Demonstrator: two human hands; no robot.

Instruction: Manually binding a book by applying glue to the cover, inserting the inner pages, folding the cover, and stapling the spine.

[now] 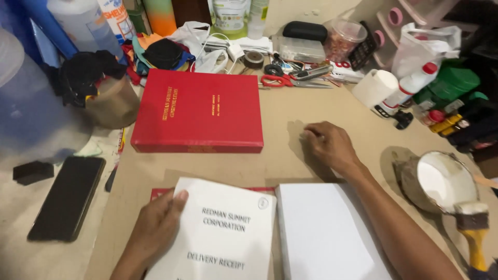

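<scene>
a tan work table (290, 119) — evenly lit, its far edge crowded with clutter.

Single head-worn view, steeply downward and close over the cluttered table (290, 111), facing its far edge.

Red hardbound book (197, 110) beyond my fingers, black phone (67, 198) left of them, red scissors (277, 81) further off, glue brush (473, 228) right of my fingers
</scene>
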